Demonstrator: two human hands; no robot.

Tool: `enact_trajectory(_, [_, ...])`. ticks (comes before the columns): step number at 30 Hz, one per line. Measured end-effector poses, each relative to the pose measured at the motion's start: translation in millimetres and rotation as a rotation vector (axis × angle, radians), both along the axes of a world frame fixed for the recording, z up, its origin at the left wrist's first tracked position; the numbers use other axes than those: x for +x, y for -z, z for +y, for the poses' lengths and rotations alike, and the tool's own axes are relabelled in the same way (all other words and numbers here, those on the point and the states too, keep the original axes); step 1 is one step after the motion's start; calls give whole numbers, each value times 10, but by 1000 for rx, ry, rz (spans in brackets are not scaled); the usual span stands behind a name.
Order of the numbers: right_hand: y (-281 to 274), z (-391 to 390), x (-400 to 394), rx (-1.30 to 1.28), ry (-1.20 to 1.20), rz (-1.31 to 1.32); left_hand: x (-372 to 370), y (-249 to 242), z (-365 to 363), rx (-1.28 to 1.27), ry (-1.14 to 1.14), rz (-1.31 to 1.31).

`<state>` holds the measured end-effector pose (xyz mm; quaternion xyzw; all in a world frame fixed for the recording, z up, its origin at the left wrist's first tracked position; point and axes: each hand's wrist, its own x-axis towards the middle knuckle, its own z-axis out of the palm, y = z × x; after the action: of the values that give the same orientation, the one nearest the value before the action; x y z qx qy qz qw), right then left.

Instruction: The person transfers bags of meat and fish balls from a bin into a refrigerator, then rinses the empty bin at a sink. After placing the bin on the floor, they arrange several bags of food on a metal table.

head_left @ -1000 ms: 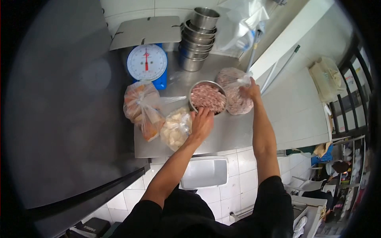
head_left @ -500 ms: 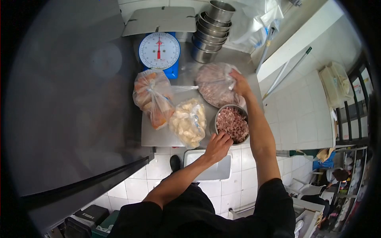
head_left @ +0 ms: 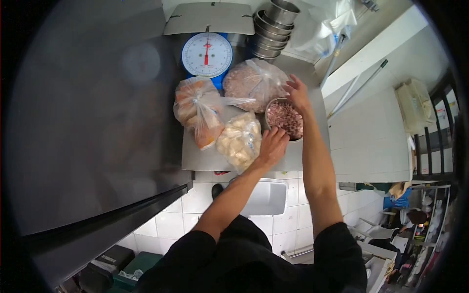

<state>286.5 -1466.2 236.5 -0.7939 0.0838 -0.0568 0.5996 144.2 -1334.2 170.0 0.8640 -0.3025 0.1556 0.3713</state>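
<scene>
A round metal bowl (head_left: 268,128) full of chopped reddish meat (head_left: 286,117) sits near the right side of the metal table. My left hand (head_left: 274,145) has its fingers curled over the bowl's near rim. Over the bowl's far right rim is my right hand (head_left: 297,92), open, fingers apart and nothing in them. Just left of those fingertips lies a large clear bag of pale pink ground meat (head_left: 244,84). A clear bag of pale yellowish chunks (head_left: 239,140) lies left of my left hand.
A knotted bag of orange pieces (head_left: 198,110) leans before a blue dial scale (head_left: 207,54). Stacked metal pots (head_left: 273,31) stand behind the meat bag. A grey bin (head_left: 266,198) is on the floor below the table edge. Far right, a person (head_left: 408,219) sits.
The bag of ground meat has moved left, toward the scale, and my right hand has let go of it. The bowl has slid back into the space beside it, with my left hand at its rim.
</scene>
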Motion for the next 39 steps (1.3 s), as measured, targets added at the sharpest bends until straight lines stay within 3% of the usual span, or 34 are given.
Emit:
enact_trajectory(2, [-410, -82, -399, -484, 33, -160, 40, -20, 13, 15, 12, -11])
enact_trajectory(3, [-520, -70, -667, -338, 93, -265, 34, -5, 52, 59, 26, -12])
enact_trajectory(4, [-575, -44, -967, -183, 149, -367, 3, -69, 125, -69, 39, -25])
enact_trajectory(6, [-517, -21, -1621, -23, 238, -326, 57, -278, 510, -130, -9, -51])
enact_trajectory(7, [-384, -6, -1924, 14, 305, -273, 206, -267, 741, -253, -118, 212])
enact_trajectory(8, [-142, -74, -2231, 26, 299, -219, 337, -294, 1105, -102, -254, 0])
enact_trajectory(10, [307, 38, -2750, -93, 267, -49, 666, -234, 1677, 132, -659, -103])
enact_trajectory(12, [682, 360, -3083, -208, 145, 117, 878, -276, 2001, 267, -833, 173])
enact_trajectory(14, [544, 874, -3094, -163, -50, 218, 1069, -102, 2126, 232, -777, 235])
enact_trajectory(16, [629, 1206, -2954, -513, -208, -124, 1158, -84, 2175, 202, -721, 296])
enact_trajectory(18, [516, 1451, -2666, -671, -276, -203, 1087, -83, 2197, 168, -663, 299])
enact_trajectory(23, [368, 1660, -2240, -948, -218, 35, 942, -14, 2461, 254, -583, 274])
enact_trajectory(29, [621, 1379, -2474, -878, -188, -16, 580, 34, 2568, 177, -452, 211])
enact_trajectory(31, [657, 1300, -2570, -881, -152, -24, 456, -114, 2524, 139, -446, 309])
enact_trajectory(34, [639, 1229, -2585, -841, -151, -48, 451, -102, 2524, 98, -410, 165])
enact_trajectory(39, [669, 1197, -2533, -778, -158, -97, 556, -180, 2573, 118, -361, 200])
